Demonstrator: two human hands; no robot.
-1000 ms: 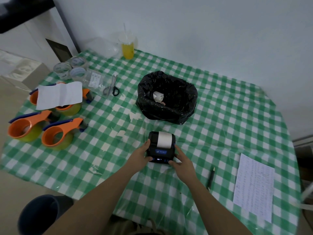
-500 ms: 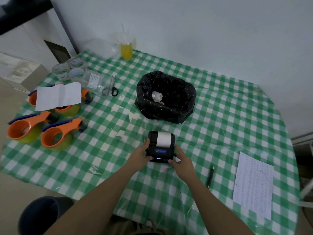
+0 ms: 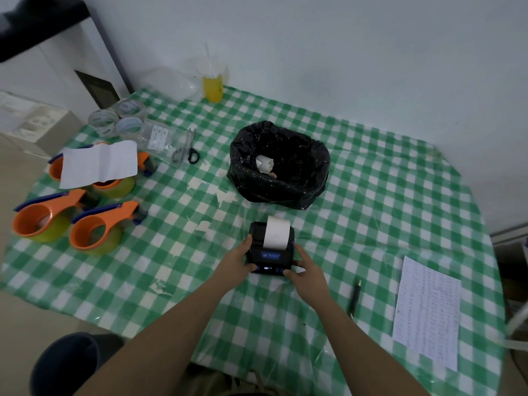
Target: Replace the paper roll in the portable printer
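Nothing is legible: the printer's [image 3: 271, 250] blue label and the handwritten sheet [image 3: 427, 310] are blurred.

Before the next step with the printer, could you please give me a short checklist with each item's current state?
1. Printer steadied by left hand and right hand, one on each side: ok.
2. White paper showing out of the top of the printer: ok.
3. Lit panel on the printer's front: ok.
4. Cover fully latched: cannot tell.
5. Paper scrap lying inside the black bin bag: ok.
6. Pen lying to the right, apart from the hands: ok.
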